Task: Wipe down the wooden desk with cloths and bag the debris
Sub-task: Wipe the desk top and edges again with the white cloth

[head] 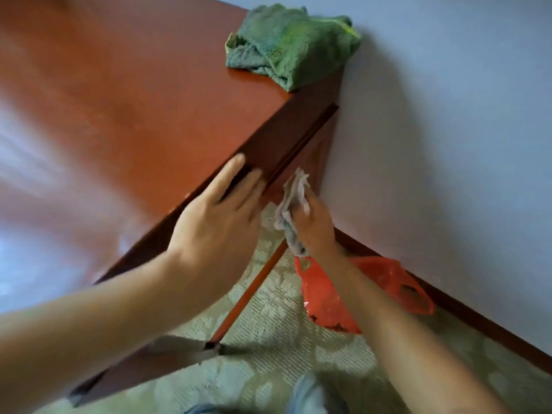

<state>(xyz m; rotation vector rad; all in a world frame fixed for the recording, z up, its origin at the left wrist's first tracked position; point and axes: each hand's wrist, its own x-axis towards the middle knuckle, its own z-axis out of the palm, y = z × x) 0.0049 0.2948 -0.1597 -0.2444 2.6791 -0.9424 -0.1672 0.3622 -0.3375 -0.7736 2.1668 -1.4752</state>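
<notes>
Debris-flecked red bag (352, 291) on carpet (286, 363)

Reddish-brown polished wooden desk (125, 109), top glossy with window glare. Crumpled green terry cloth (291, 44) lies on the desk's far right corner, against the wall, slightly overhanging the right edge. Left hand (215, 222) rests flat on that edge. Pale green patterned carpet (283, 348) carries a crumpled red plastic bag (328, 294) near the skirting.
</notes>
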